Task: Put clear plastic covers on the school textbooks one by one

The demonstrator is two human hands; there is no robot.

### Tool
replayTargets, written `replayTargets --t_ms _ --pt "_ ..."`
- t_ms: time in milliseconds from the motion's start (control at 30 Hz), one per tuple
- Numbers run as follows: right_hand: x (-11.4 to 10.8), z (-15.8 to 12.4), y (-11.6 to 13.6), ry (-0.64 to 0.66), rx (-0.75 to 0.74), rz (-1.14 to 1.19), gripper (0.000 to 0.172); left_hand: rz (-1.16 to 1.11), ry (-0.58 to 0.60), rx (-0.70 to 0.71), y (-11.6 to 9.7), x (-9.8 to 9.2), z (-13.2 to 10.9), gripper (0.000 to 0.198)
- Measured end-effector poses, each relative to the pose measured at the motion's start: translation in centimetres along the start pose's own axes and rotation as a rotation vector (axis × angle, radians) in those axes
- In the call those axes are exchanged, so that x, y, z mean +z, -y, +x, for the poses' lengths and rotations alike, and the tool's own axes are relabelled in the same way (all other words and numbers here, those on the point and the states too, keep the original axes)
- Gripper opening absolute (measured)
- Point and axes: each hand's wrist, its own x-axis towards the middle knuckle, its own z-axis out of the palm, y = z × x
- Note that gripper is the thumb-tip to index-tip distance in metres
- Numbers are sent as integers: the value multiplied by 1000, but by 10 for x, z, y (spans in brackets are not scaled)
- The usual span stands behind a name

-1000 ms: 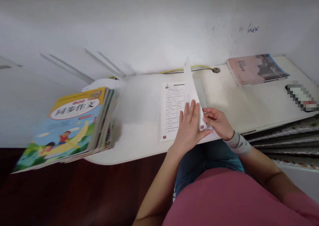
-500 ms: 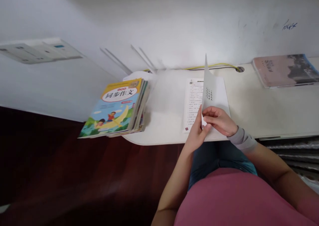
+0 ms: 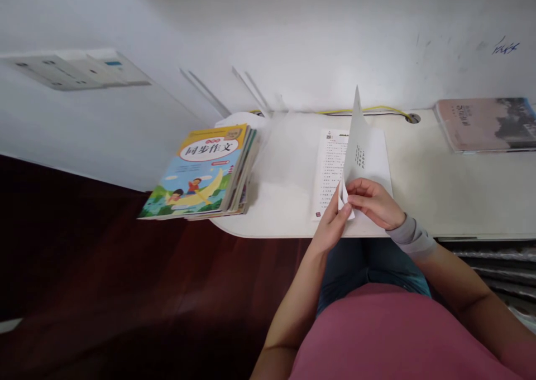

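- Head view: left hand [image 3: 332, 226] and right hand [image 3: 376, 204] both pinch the lower edge of an upright sheet [image 3: 355, 140] above printed pages [image 3: 329, 171] on the white surface [image 3: 287, 171].
- Its curled corner could crease or tear if the hands pulled unevenly.
- Overhanging book stack [image 3: 199, 171]: a knock could topple it.

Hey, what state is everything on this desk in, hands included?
Left hand: holding raised page
Right hand: pinching raised page
Raised page: upright, bent near bottom
Printed sheet: flat, partly covered
Book stack: closed, overhanging desk
Pink-covered book: closed, lying flat
Yellow cable: lying along wall
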Motion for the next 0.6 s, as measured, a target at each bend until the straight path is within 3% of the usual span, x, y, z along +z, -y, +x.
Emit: replayTargets --t_ms 67,133,200,233,300,400,500,600 --pt "-3 -2 2 -64 -57 -101 30 7 -145 -69 4 -5 0 62" --pt "-7 -6 7 -150 -136 -219 27 45 -393 -122 4 -17 1 66" --pt "-12 -12 12 -217 -195 -299 24 128 -573 -82 -2 -28 1 68" --pt "-15 -15 14 -243 -213 -321 22 168 -580 -18 -7 -31 1 69" --pt "-22 -23 16 -298 -253 -352 19 236 -419 168 -19 -31 5 74" --pt "-41 -35 17 -401 -318 -410 15 335 -49 394 -38 -12 21 81" --pt "-71 -53 15 -521 -352 -585 15 432 188 422 -53 15 41 70" --pt "-104 -75 12 -662 -333 -1045 22 513 274 411 -68 39 54 63"
